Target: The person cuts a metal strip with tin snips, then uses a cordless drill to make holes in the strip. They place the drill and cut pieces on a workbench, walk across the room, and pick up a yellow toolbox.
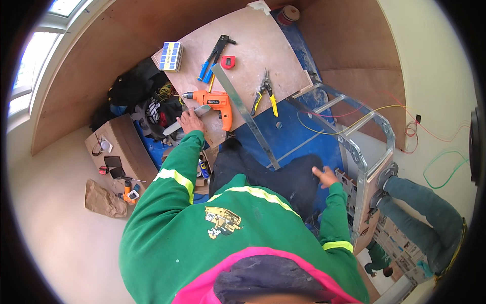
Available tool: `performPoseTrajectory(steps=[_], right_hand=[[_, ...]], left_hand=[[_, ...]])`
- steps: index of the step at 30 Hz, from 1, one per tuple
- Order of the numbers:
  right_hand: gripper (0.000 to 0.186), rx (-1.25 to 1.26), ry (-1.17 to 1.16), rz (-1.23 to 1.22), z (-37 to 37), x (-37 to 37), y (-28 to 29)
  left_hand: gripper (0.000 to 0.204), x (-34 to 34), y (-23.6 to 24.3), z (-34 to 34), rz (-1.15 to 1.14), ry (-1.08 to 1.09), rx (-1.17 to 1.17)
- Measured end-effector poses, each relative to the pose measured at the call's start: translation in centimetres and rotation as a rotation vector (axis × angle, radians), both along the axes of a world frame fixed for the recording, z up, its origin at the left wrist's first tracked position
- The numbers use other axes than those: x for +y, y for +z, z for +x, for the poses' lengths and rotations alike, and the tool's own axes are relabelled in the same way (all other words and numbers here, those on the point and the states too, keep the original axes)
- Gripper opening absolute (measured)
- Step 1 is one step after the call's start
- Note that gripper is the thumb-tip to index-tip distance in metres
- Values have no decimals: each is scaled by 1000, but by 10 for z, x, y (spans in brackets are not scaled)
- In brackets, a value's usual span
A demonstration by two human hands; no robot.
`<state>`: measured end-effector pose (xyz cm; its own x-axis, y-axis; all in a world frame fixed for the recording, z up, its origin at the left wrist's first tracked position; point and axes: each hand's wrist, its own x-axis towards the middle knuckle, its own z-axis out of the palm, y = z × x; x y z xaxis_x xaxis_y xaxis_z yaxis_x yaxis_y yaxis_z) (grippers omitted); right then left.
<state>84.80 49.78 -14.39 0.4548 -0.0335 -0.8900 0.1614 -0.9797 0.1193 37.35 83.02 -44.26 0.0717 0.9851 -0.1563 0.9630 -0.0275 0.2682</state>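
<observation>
My left hand (190,121) is closed around a short pale metal strip (174,126) at the near left edge of the plywood worktop (197,48). Beside that hand an orange power drill (215,103) lies on its side, chuck pointing left. A longer metal strip (245,116) slants from the worktop down to my dark trousers. My right hand (326,176) is empty, fingers apart, by my right thigh. Farther back lie a blue-handled hand riveter (215,57), a red tape measure (228,62) and yellow-handled tin snips (265,92). A blue-and-white box (171,56) stands at the left corner.
A metal ladder (349,124) stands at my right, with another person's legs (422,210) beside it. Thin cables (405,106) hang there. Bags (134,91) crowd the left wall. A cardboard box (124,147) holds small items; a second drill (130,195) lies near a paper bag (104,198).
</observation>
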Motion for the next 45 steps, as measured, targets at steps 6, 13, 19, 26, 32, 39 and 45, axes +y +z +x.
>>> performPoseTrajectory(steps=[6,13,19,26,32,39,45], right_hand=[[75,110,-348,149,-29,-101,-76],[68,340,-253,249,-99,-153,-118],[66,110,-326,577,-79,-239,-113],[61,-66,-1022,702,-169,-454,-168],[62,26,-1341,137,-419,-595,-208],[38,-178,-1471,260,-579,-498,-181],[35,-282,-1675,378,-593,-416,-166]], left_hand=[[50,10,83,-13,81,-486,-95],[42,31,81,68,122,-1019,-109],[76,71,46,95,155,-1045,9],[73,-68,115,159,299,-938,-178],[45,-276,139,254,-330,-1433,-408],[22,-464,257,354,-1231,-1920,-487],[27,-548,435,418,-1844,-2431,-714]])
